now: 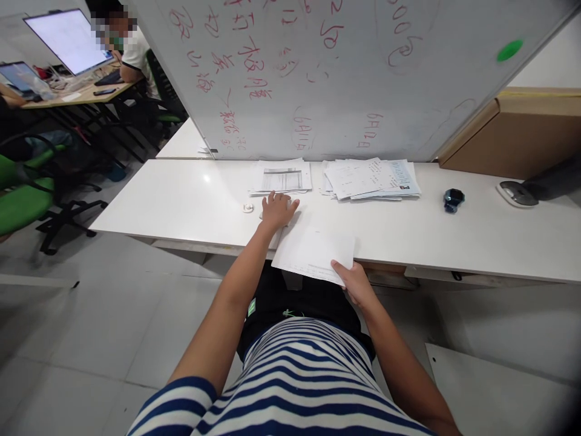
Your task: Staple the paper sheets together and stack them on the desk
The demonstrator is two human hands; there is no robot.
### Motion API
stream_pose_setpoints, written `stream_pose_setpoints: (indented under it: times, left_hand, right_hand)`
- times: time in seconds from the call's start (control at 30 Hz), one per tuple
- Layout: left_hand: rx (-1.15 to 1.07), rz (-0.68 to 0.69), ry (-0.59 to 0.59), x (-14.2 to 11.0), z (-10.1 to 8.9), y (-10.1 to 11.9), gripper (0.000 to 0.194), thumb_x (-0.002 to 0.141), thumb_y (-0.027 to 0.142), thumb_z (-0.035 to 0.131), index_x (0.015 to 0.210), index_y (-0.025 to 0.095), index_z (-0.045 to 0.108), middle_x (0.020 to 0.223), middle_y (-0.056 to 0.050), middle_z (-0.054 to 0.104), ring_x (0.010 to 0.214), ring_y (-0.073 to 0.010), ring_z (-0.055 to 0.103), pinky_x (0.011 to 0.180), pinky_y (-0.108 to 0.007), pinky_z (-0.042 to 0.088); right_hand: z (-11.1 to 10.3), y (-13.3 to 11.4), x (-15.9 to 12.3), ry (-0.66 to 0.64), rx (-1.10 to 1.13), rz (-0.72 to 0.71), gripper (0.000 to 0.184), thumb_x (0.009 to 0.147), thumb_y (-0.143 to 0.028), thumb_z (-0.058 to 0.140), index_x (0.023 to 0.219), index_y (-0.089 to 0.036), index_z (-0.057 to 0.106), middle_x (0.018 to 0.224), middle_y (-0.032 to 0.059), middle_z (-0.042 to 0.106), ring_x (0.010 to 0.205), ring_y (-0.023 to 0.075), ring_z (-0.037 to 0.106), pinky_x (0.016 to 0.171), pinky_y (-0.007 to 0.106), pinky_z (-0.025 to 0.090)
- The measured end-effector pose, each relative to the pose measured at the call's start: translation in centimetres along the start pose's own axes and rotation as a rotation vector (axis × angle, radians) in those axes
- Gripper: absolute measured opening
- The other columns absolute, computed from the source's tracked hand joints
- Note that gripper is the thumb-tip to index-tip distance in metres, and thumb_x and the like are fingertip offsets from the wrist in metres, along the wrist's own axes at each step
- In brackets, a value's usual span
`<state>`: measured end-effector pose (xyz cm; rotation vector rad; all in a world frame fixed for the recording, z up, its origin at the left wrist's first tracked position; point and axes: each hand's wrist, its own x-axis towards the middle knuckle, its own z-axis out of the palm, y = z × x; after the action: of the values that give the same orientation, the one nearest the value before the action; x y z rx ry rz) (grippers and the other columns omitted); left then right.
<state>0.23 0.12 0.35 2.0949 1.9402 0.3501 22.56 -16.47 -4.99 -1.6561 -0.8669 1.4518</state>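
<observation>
My right hand (357,282) pinches the lower right corner of white paper sheets (314,247), thumb on top. The sheets tilt over the front edge of the white desk (181,200), with some printed lines near their lower edge. My left hand (278,210) is palm down over the desk, its fingers spread. Under it a small white object (262,215) shows only in part, so its kind is hidden. A small round white item (247,208) lies just left of that hand. Beyond the fingers is a paper stack (281,177) with a printed table.
A second, looser paper pile (363,178) lies to the right. Farther right are a dark blue watch-like item (453,200), a grey-and-white device base (517,194) and a cardboard box (508,136). A whiteboard (336,79) stands behind. A person (136,57) sits at another desk, left.
</observation>
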Motion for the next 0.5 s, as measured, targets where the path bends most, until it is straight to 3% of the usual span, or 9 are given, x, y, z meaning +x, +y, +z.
stream_pose_setpoints:
  times: [0.5]
  left_hand:
    - [-0.099, 0.014, 0.014, 0.02, -0.21, -0.27, 0.059, 0.091, 0.062, 0.017, 0.122, 0.027, 0.054, 0.139, -0.001, 0.049, 0.14, -0.0267, 0.022, 0.114, -0.047, 0.015]
  right_hand:
    - [0.51, 0.28, 0.12, -0.001, -0.024, 0.008, 0.04, 0.069, -0.047, 0.066, 0.085, -0.01, 0.064, 0.055, 0.0017, 0.057, 0.042, 0.0103, 0.042, 0.032, 0.022, 0.027]
